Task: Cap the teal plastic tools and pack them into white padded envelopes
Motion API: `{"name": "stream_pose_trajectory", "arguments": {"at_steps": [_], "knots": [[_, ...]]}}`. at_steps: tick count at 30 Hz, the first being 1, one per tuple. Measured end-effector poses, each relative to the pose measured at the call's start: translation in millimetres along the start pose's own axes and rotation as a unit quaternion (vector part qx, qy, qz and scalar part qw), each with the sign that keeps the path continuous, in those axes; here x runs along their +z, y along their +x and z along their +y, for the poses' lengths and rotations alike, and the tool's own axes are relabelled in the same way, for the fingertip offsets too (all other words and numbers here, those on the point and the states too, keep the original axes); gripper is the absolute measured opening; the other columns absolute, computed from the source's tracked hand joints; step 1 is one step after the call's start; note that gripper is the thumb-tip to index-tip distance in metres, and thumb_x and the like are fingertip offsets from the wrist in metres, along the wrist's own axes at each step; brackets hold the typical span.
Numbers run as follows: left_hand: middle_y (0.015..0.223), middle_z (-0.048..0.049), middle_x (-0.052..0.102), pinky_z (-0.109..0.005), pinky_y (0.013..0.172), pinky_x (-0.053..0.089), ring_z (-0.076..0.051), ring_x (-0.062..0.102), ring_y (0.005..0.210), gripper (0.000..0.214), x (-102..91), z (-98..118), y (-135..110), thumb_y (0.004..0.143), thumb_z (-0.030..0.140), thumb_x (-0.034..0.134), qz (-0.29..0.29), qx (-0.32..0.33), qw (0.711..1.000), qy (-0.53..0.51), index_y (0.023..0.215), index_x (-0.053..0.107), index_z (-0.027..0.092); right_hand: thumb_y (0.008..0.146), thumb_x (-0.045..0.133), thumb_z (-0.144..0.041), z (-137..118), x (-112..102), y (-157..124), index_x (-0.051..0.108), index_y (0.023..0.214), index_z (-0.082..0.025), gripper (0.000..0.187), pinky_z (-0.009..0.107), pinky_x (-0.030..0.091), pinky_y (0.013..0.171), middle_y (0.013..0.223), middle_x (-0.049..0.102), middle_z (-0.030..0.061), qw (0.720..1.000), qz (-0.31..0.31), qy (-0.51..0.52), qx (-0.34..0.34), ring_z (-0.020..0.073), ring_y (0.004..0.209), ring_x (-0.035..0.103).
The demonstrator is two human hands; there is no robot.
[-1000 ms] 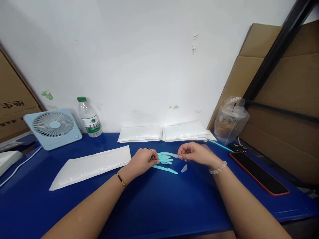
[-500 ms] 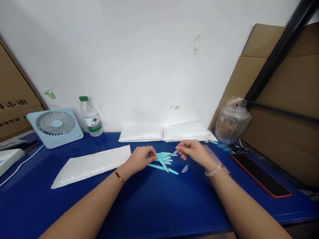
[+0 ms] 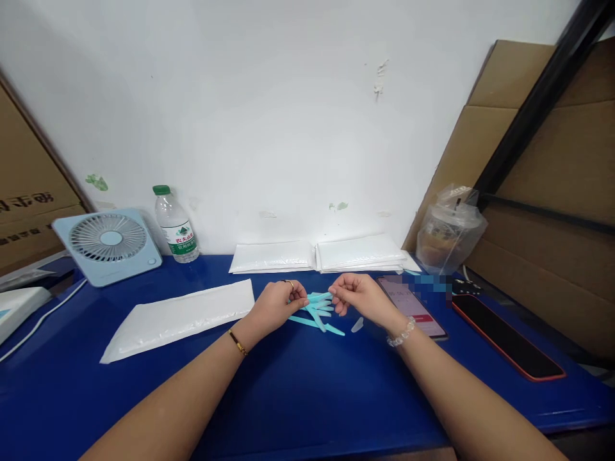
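My left hand [image 3: 282,299] is closed in a pinch on a slim turquoise eyebrow razor [image 3: 318,297], which points right toward my other hand. My right hand [image 3: 358,296] pinches at the razor's far end. The small translucent cap it held is mostly hidden by the fingertips. Beneath and in front of the left fingers lies a fanned pile of several turquoise eyebrow razors [image 3: 317,315] with pale ends. A loose translucent cap [image 3: 358,325] rests on the blue table [image 3: 307,397], just below my right hand.
A white padded mailer [image 3: 177,320] lies on the left; stacks of padded mailers [image 3: 360,253] sit by the wall. A lit phone [image 3: 416,307] and a dark red-edged phone [image 3: 507,336] lie right. A fan [image 3: 110,246], a water bottle [image 3: 177,230] and a bagged cup [image 3: 449,230] stand behind.
My right hand has moved left with the translucent cap and now meets the end of the razor in my left hand. More of the lit phone's screen shows.
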State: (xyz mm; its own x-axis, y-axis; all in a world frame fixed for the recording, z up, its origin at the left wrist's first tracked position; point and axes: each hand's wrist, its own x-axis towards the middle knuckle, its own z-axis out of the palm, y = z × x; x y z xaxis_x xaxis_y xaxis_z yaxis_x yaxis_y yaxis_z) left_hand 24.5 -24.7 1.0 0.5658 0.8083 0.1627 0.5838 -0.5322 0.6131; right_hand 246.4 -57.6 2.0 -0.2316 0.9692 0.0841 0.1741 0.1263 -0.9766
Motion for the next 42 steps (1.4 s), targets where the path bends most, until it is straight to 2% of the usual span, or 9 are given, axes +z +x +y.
{"name": "stream_pose_trajectory", "arguments": {"at_steps": [6,11,14,16,19,24,29,35,42], "knots": [[0.099,-0.0009,0.062,-0.028,0.075,0.039,-0.019,0.055,0.092,0.022,1.7,0,1,0.079,0.035,0.060,0.047,0.043,0.994,0.093,0.098,0.061,0.024,0.080,0.058,-0.044,-2,-19,-2,0.064,0.082,-0.015,0.029,0.023,0.049,0.051,0.064,0.064,0.0018,0.983,0.001,-0.179,0.027,0.0115,0.052,0.059],[0.097,0.0006,0.062,-0.030,0.081,0.035,-0.018,0.054,0.093,0.021,-9.5,0,-7,0.076,0.040,0.066,-0.056,0.127,0.981,0.137,0.090,0.064,0.026,0.066,0.072,-0.036,-16,-46,-15,0.070,0.082,-0.018,0.024,0.022,0.043,0.056,0.076,0.063,0.0020,0.924,-0.141,-0.354,0.014,0.0130,0.064,0.056],[0.094,0.0004,0.064,-0.031,0.081,0.033,-0.019,0.053,0.095,0.015,-9.1,1,-9,0.079,0.037,0.064,-0.068,0.134,0.975,0.165,0.089,0.066,0.026,0.063,0.073,-0.031,-14,-47,-17,0.069,0.076,-0.018,0.018,0.022,0.042,0.056,0.084,0.062,0.0029,0.900,-0.169,-0.402,0.024,0.0128,0.066,0.055],[0.091,-0.0013,0.064,-0.031,0.080,0.033,-0.020,0.052,0.094,0.013,-6.3,3,-8,0.081,0.035,0.062,-0.067,0.134,0.973,0.178,0.087,0.066,0.024,0.067,0.070,-0.029,-10,-44,-16,0.066,0.071,-0.017,0.013,0.022,0.041,0.052,0.076,0.063,0.0026,0.904,-0.167,-0.391,0.037,0.0126,0.061,0.054],[0.088,-0.0026,0.064,-0.031,0.078,0.033,-0.020,0.052,0.093,0.013,-2.2,5,-8,0.082,0.034,0.060,-0.068,0.131,0.974,0.175,0.084,0.066,0.022,0.073,0.064,-0.028,-5,-41,-13,0.063,0.079,-0.019,0.011,0.022,0.043,0.048,0.067,0.062,0.0004,0.941,-0.136,-0.306,0.038,0.0124,0.056,0.055],[0.084,-0.0032,0.066,-0.033,0.078,0.033,-0.021,0.053,0.089,0.015,1.7,7,-8,0.082,0.033,0.058,-0.070,0.107,0.981,0.146,0.078,0.066,0.021,0.077,0.061,-0.033,-8,-44,-12,0.059,0.094,-0.019,0.022,0.026,0.053,0.057,0.076,0.063,0.0014,0.989,-0.064,-0.127,0.042,0.0152,0.064,0.066],[0.081,-0.0019,0.065,-0.029,0.075,0.037,-0.019,0.054,0.084,0.019,1.4,8,-8,0.082,0.037,0.055,-0.040,0.055,0.996,0.059,0.077,0.065,0.022,0.076,0.066,-0.039,-21,-50,-15,0.061,0.087,-0.014,0.028,0.026,0.052,0.061,0.077,0.069,0.0069,0.995,-0.029,-0.072,0.066,0.0174,0.073,0.067],[0.081,-0.0020,0.061,-0.026,0.061,0.037,-0.017,0.053,0.072,0.030,2.3,6,-7,0.081,0.046,0.050,-0.010,-0.016,0.999,-0.032,0.082,0.063,0.019,0.072,0.070,-0.044,-30,-50,-16,0.064,0.082,-0.014,0.032,0.022,0.045,0.050,0.067,0.065,0.0029,0.999,0.022,-0.045,-0.002,0.0099,0.054,0.057],[0.079,-0.0023,0.058,-0.025,0.058,0.038,-0.015,0.051,0.069,0.037,5.5,2,-4,0.080,0.052,0.049,-0.015,-0.028,0.996,-0.082,0.082,0.062,0.018,0.070,0.072,-0.043,-22,-48,-13,0.059,0.070,-0.015,0.031,0.020,0.043,0.039,0.055,0.063,0.0007,0.994,0.103,0.035,0.003,0.0083,0.041,0.053]]}}
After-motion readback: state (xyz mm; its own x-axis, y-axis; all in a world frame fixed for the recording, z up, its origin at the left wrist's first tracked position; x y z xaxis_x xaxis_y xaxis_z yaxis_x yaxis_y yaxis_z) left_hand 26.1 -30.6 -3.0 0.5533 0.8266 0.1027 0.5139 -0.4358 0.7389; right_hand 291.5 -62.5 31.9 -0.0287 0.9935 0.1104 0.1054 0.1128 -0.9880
